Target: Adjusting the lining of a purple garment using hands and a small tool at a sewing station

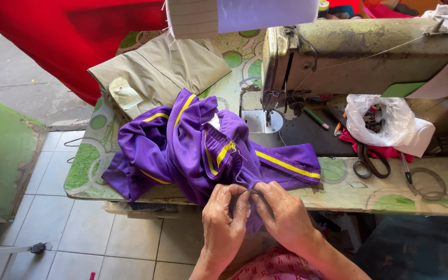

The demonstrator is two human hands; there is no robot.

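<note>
L hand (225, 218) & R hand (281, 210) fingers pinching purple garment (193, 148) at table edge (338, 199)

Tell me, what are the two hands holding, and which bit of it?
Both the left hand and the right hand pinch the purple garment with yellow stripes at its lower edge, where it hangs over the front of the table.

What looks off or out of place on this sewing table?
Nothing is spilled or broken. The purple garment with yellow stripes lies bunched and hangs over the table's front edge, where the left hand and right hand pinch it. The old sewing machine has worn, chipped paint.
</note>
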